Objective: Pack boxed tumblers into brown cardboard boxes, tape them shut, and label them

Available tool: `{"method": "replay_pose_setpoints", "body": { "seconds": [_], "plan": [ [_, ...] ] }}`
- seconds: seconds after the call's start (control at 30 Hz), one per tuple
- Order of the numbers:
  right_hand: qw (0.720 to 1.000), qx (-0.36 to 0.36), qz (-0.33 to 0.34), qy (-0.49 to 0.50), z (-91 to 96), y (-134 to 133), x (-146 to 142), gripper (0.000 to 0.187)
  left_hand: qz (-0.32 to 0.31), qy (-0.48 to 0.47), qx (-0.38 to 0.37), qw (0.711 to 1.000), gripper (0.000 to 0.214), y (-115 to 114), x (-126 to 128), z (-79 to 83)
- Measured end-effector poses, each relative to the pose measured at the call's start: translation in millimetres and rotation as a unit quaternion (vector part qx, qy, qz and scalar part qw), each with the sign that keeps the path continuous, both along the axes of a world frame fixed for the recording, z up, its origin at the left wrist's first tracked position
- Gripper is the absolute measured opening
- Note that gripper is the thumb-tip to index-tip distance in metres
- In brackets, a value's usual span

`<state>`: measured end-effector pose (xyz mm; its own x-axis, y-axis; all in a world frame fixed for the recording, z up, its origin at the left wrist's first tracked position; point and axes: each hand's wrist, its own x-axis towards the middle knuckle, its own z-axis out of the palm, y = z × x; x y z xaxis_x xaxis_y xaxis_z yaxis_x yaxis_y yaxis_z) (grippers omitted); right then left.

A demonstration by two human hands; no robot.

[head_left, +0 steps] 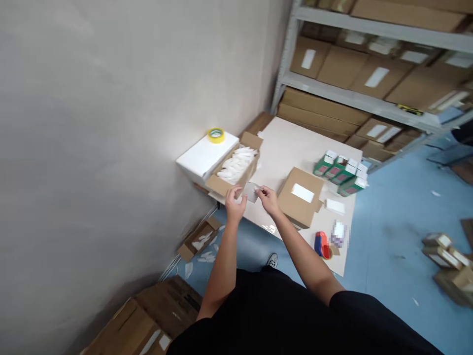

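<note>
A small flat greyish-white piece (251, 192), perhaps a plastic bag or a slip of paper, is held up over the front edge of the table. My right hand (269, 201) pinches its right side between thumb and fingers. On the left side of the piece, my left hand (235, 204) is open, fingers curved and thumb apart; whether the thumb touches the piece I cannot tell. Just beyond the hands stands an open carton (218, 185) filled with white crumpled pieces (238, 164). A closed brown cardboard box (301, 195) with a white label lies to the right.
Yellow tape (216, 135) sits on a white box (207, 155). Green boxes (345, 175), a red-and-blue tape dispenser (322, 245) and a white packet (335, 206) are on the table (286, 143). Shelving (332, 91) holds cartons behind. An open box (199, 239) lies on the floor.
</note>
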<state>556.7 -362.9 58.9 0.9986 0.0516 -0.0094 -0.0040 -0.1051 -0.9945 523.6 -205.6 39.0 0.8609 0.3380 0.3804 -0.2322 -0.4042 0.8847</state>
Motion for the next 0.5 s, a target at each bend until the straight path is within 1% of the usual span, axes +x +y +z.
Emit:
{"method": "replay_pose_setpoints", "body": {
  "seconds": [0.07, 0.1, 0.17, 0.23, 0.27, 0.33, 0.37, 0.4, 0.43, 0.5],
  "plan": [
    [1.000, 0.012, 0.001, 0.015, 0.6, -46, -1, 0.035, -0.096, 0.044, -0.065, 0.992, 0.026, -33, 21, 5.1],
    [1.000, 0.018, -0.001, 0.024, -0.2, -67, -3, 0.036, -0.131, 0.064, -0.090, 0.985, 0.026, -51, 31, 6.7],
    [0.999, 0.031, -0.014, 0.033, -2.8, -106, -6, 0.038, -0.168, 0.088, -0.127, 0.974, 0.030, -89, 44, 8.2],
    [0.997, 0.035, -0.056, 0.028, -6.5, -141, -9, 0.037, -0.183, 0.101, -0.155, 0.966, 0.035, -126, 52, 8.1],
    [0.995, 0.034, -0.092, 0.027, -8.9, -157, -10, 0.039, -0.187, 0.107, -0.169, 0.962, 0.037, -143, 55, 7.5],
    [0.984, 0.030, -0.170, 0.038, -15.3, -184, -12, 0.049, -0.192, 0.125, -0.194, 0.954, 0.040, -172, 61, 5.0],
    [0.979, 0.029, -0.196, 0.051, -19.8, -196, -13, 0.054, -0.192, 0.138, -0.207, 0.949, 0.041, -184, 66, 2.9],
    [0.976, 0.031, -0.205, 0.068, -25.2, -205, -13, 0.057, -0.193, 0.153, -0.221, 0.944, 0.043, -194, 71, 0.1],
    [0.976, 0.037, -0.197, 0.085, -31.5, -213, -14, 0.056, -0.196, 0.170, -0.231, 0.938, 0.045, -202, 77, -3.4],
    [0.979, 0.044, -0.164, 0.117, -46.2, -222, -14, 0.049, -0.201, 0.206, -0.238, 0.928, 0.049, -215, 91, -13.0]
  ]
}}
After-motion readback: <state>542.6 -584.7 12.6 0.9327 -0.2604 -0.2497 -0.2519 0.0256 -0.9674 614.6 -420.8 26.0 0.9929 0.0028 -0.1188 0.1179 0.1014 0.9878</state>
